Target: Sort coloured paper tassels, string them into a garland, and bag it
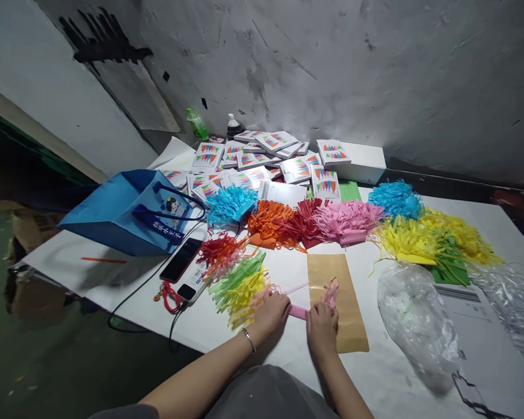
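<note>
We see the pink fringed strip (pixel 297 312) lying just above the white surface (pixel 227 334), its long axis running left to right between the two hands. The left hand (pixel 268 313) has its fingers curled tight over the strip's left end, beside the green and yellow tassels (pixel 238 285). The right hand (pixel 322 327) pinches the fringed right end over the brown envelope (pixel 349 314).

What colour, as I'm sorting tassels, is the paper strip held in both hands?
Pink; the paper strip shows best in the head view.
</note>
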{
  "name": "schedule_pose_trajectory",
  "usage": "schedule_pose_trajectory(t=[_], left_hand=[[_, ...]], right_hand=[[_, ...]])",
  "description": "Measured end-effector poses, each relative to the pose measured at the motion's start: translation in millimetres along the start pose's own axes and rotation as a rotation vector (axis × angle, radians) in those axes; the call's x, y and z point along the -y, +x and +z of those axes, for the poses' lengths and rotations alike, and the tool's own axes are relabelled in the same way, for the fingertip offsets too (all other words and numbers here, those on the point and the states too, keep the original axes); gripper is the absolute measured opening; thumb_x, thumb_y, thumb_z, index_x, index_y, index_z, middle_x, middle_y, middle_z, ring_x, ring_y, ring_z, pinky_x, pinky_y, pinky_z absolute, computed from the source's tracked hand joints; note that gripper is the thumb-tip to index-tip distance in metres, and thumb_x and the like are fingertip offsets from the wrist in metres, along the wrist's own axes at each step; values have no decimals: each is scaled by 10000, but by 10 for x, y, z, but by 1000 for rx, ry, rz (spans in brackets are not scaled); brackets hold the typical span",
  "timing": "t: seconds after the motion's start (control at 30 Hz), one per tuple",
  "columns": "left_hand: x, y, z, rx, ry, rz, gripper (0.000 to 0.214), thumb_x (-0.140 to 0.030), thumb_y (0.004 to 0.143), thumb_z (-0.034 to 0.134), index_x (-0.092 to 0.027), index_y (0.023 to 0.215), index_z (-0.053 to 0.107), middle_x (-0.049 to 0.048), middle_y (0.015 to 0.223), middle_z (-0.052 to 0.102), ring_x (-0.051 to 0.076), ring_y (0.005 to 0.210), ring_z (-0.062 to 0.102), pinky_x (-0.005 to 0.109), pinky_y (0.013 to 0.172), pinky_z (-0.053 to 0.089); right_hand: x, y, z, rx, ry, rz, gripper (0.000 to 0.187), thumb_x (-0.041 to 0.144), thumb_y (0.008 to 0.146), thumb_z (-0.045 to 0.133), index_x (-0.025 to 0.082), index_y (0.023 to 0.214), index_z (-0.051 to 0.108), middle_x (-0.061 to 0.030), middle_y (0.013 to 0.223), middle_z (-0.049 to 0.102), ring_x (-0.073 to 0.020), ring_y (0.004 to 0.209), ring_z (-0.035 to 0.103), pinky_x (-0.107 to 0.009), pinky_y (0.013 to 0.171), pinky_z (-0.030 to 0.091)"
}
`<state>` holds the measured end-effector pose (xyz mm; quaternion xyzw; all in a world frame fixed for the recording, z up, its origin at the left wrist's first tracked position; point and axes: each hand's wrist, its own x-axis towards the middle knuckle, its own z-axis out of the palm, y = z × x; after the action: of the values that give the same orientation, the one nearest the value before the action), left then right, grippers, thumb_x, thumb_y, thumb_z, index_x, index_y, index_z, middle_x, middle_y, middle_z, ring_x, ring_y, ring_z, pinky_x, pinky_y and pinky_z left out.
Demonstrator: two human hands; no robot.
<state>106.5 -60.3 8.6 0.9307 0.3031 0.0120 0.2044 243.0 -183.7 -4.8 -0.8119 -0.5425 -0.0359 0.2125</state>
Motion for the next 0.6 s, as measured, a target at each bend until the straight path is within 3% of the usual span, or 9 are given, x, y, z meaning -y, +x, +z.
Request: schedule_pose_trajectory(t=[0.13, 0.27, 0.4, 0.53, 0.6], left_hand=[[-14, 124, 28, 14, 27, -63, 137, -236, 887, 509, -186, 830, 623, 93, 832, 668, 263, 845, 574, 405, 831, 353], [-23, 144, 16, 25, 39, -76, 124, -225, 881, 511, -190, 841, 623, 95, 855, 671, 266, 872, 579, 402, 839, 359], [-47, 92, -77, 30, 29, -65, 94, -240, 871, 547, -192, 879, 627, 86, 872, 664, 264, 892, 574, 410, 867, 359], [-32, -40, -126, -51, 24, 84, 273, -275, 877, 581, -243, 1149, 568, 90, 1218, 580, 281, 1146, 465, 471, 1009, 250], [9, -94, -78, -91, 42, 198, 206, -245, 906, 552, -265, 1107, 595, 68, 1227, 576, 268, 1170, 435, 475, 1016, 225]], right_hand=[[46, 22, 15, -30, -21, 25, 190, 163, 907, 471, 198, 826, 639, -112, 886, 614, -280, 930, 516, -514, 937, 283], [48, -47, 59, -26, 37, -78, 113, 204, 897, 523, 231, 885, 632, -72, 959, 636, -253, 988, 522, -533, 1040, 204], [23, -86, 145, -2, 80, -173, 155, 137, 871, 545, 244, 782, 614, -3, 783, 635, -204, 897, 539, -509, 1083, 159], [11, -86, 175, -7, 96, -165, 153, 149, 873, 550, 222, 748, 600, 1, 760, 629, -199, 858, 536, -508, 1072, 169], [35, -91, 169, -6, 102, -156, 114, 182, 885, 546, 222, 802, 612, -8, 803, 634, -208, 882, 536, -514, 1065, 168]])
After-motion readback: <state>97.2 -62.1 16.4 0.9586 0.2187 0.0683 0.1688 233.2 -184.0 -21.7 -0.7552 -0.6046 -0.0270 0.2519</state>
